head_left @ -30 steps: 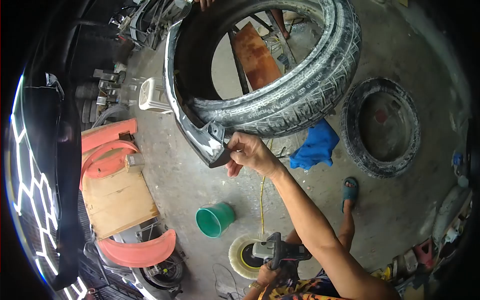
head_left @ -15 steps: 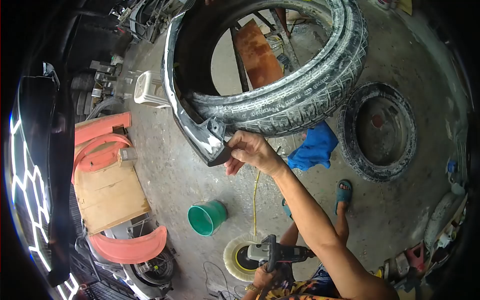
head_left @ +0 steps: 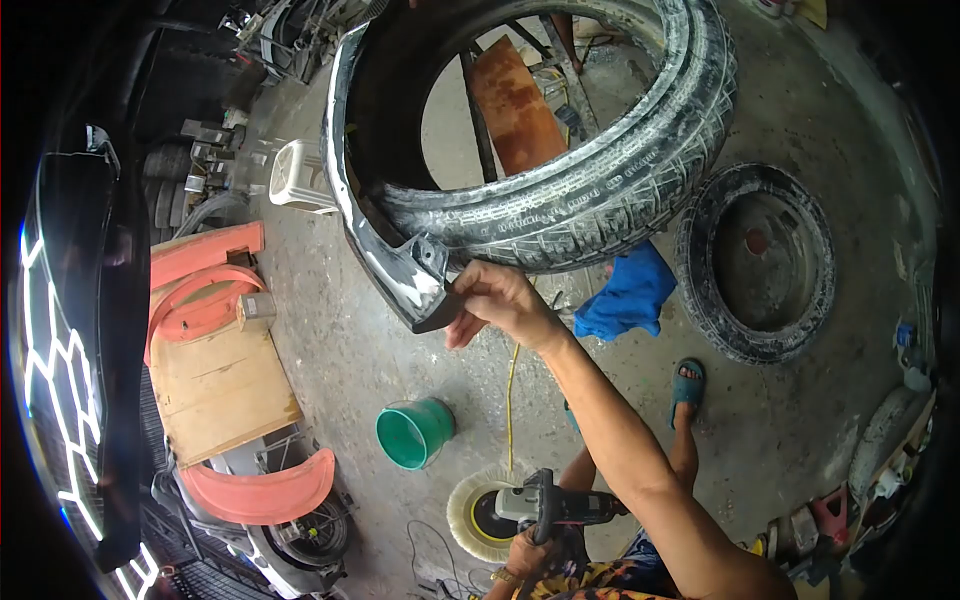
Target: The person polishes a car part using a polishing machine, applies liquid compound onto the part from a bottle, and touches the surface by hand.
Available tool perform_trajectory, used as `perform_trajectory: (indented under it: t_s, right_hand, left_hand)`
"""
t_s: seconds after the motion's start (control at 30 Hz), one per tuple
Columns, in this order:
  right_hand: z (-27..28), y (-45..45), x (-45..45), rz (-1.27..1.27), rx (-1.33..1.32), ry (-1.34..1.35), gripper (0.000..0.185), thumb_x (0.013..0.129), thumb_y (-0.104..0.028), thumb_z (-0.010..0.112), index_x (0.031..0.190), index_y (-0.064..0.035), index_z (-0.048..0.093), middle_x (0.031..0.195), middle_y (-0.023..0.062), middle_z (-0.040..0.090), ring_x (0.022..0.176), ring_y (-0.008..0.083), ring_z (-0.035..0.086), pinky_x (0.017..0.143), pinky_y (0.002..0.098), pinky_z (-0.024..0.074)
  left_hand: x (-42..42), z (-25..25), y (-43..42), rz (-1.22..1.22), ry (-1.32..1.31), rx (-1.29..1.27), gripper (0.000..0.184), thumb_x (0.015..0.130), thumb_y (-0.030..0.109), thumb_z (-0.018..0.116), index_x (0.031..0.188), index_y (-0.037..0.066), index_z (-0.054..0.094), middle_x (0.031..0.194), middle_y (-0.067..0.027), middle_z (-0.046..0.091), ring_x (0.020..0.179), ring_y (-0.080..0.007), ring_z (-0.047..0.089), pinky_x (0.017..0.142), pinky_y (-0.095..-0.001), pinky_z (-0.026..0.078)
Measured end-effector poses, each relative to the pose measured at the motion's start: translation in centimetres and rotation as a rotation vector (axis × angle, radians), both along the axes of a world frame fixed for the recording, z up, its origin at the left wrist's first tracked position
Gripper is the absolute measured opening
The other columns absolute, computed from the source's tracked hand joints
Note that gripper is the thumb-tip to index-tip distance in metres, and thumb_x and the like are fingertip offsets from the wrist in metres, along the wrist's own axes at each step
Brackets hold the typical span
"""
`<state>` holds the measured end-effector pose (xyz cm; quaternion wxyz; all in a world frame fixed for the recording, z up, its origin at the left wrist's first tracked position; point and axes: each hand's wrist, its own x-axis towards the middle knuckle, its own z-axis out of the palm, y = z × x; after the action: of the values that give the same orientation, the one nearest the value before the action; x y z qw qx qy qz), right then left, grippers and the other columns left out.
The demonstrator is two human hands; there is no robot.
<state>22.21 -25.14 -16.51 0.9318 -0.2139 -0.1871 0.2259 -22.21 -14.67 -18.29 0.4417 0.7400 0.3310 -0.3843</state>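
In the head view, a long curved black trim panel (head_left: 342, 170) with glossy white reflections leans against the rim of a large, dusty tire (head_left: 560, 215). My right hand (head_left: 500, 305) reaches up and pinches the panel's lower corner between thumb and fingers. Low in the view, my left hand (head_left: 527, 552) is closed round the handle of a power polisher (head_left: 545, 505), with its fluffy cream pad (head_left: 465, 520) facing left. The polisher is held near my body, apart from the panel. Part of my left hand's grip is hidden behind the tool.
A blue cloth (head_left: 628, 290) hangs below the tire. A second tire (head_left: 690, 280) lies on the floor at right. On the left are a green bucket (head_left: 412, 435), a white plastic stool (head_left: 298, 180), and red-orange curved parts (head_left: 260, 490). A yellow cord (head_left: 511, 400) runs across the floor.
Almost nothing differs. My right hand and the panel's lower corner have shifted very slightly to the left; the polisher stays where it was.
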Motion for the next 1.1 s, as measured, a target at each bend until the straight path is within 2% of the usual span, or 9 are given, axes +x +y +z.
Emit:
perform_trajectory:
  t_s: [0.1, 0.17, 0.3, 0.37, 0.47, 0.87, 0.93, 0.97, 1.1]
  right_hand:
    - [0.2, -0.2, 0.1, 0.012, 0.002, 0.003, 0.014, 0.091, -0.012, 0.056, 0.098, -0.0008, 0.052, 0.082, 0.0131, 0.068, 0.072, 0.0229, 0.07, 0.062, 0.0342, 0.061]
    - [0.1, -0.3, 0.1, 0.022, -0.008, 0.0, 0.015, 0.091, -0.013, 0.056, 0.099, -0.0009, 0.052, 0.082, 0.0132, 0.068, 0.072, 0.0229, 0.07, 0.062, 0.0341, 0.061]
    - [0.1, -0.4, 0.1, 0.032, -0.023, 0.008, 0.014, 0.091, -0.013, 0.058, 0.098, -0.0014, 0.052, 0.081, 0.0133, 0.068, 0.071, 0.0238, 0.07, 0.06, 0.0339, 0.0611]
    - [0.1, -0.4, 0.1, 0.03, -0.021, 0.014, 0.014, 0.091, -0.013, 0.058, 0.098, -0.0015, 0.052, 0.081, 0.0133, 0.068, 0.071, 0.0241, 0.07, 0.059, 0.0339, 0.0611]
    - [0.0, -0.2, 0.0, 0.023, -0.011, 0.021, 0.013, 0.091, -0.012, 0.059, 0.097, -0.0018, 0.052, 0.081, 0.0135, 0.068, 0.07, 0.0244, 0.07, 0.058, 0.0337, 0.0611]
    - [-0.3, 0.3, -0.5, -0.065, -0.053, 0.017, 0.013, 0.092, -0.008, 0.053, 0.102, 0.0006, 0.053, 0.08, 0.0118, 0.066, 0.07, 0.0212, 0.07, 0.061, 0.0303, 0.0598]
    - [0.2, 0.0, -0.7, -0.064, -0.058, 0.029, 0.019, 0.093, -0.009, 0.05, 0.109, 0.0014, 0.052, 0.088, 0.0127, 0.066, 0.081, 0.0212, 0.07, 0.07, 0.0318, 0.0592]
    - [0.1, -0.2, -1.5, -0.2, -0.154, -0.062, 0.031, 0.093, -0.009, 0.049, 0.122, 0.0018, 0.05, 0.105, 0.0159, 0.064, 0.095, 0.023, 0.067, 0.079, 0.0339, 0.0568]
    - [2.2, 0.6, -6.5, -0.61, -0.691, -0.122, 0.056, 0.087, -0.001, 0.052, 0.141, -0.0004, 0.037, 0.132, 0.0197, 0.052, 0.102, 0.0266, 0.063, 0.085, 0.0344, 0.0532]
  left_hand:
    - [0.5, 0.4, -0.2, -0.005, -0.005, 0.004, 0.018, 0.084, 0.017, 0.065, 0.101, 0.009, 0.067, 0.071, -0.0026, 0.067, 0.052, -0.0085, 0.06, 0.047, -0.0263, 0.051]
    - [0.9, 0.6, -0.5, 0.091, 0.08, 0.005, 0.023, 0.077, 0.015, 0.071, 0.094, 0.001, 0.064, 0.07, -0.0004, 0.061, 0.064, -0.0074, 0.05, 0.062, -0.0281, 0.048]
    - [-1.4, -1.5, 0.8, -0.026, 0.009, 0.052, 0.023, 0.077, 0.015, 0.071, 0.094, 0.001, 0.064, 0.071, -0.0003, 0.061, 0.064, -0.0072, 0.05, 0.063, -0.0281, 0.048]
    - [-2.2, -2.3, 1.3, -0.078, 0.043, 0.082, 0.029, 0.076, 0.024, 0.069, 0.101, 0.009, 0.067, 0.079, -0.0076, 0.068, 0.073, -0.0161, 0.064, 0.07, -0.0341, 0.051]
    - [-1.7, -1.8, 1.0, -0.085, -0.01, 0.085, 0.023, 0.076, 0.015, 0.072, 0.093, 0.001, 0.063, 0.07, -0.0004, 0.06, 0.065, -0.0074, 0.05, 0.063, -0.0278, 0.047]
    - [-1.8, -1.9, 1.1, -0.048, 0.019, 0.07, 0.024, 0.075, 0.015, 0.073, 0.091, 0.001, 0.062, 0.072, -0.0022, 0.06, 0.066, -0.0094, 0.051, 0.064, -0.0294, 0.047]
    - [-1.5, -1.6, 0.8, -0.062, 0.01, 0.081, 0.025, 0.075, 0.016, 0.073, 0.091, 0.001, 0.062, 0.072, -0.0029, 0.06, 0.066, -0.0096, 0.051, 0.064, -0.0294, 0.047]
    - [-1.1, -1.2, 0.6, -0.07, 0.001, 0.097, 0.025, 0.075, 0.017, 0.072, 0.091, 0.001, 0.062, 0.072, -0.0036, 0.06, 0.066, -0.0099, 0.052, 0.065, -0.0294, 0.047]
    - [-0.2, -0.4, 0.1, -0.078, -0.007, 0.083, 0.027, 0.074, 0.018, 0.073, 0.093, 0.001, 0.063, 0.073, -0.0048, 0.061, 0.066, -0.0107, 0.053, 0.066, -0.0296, 0.048]
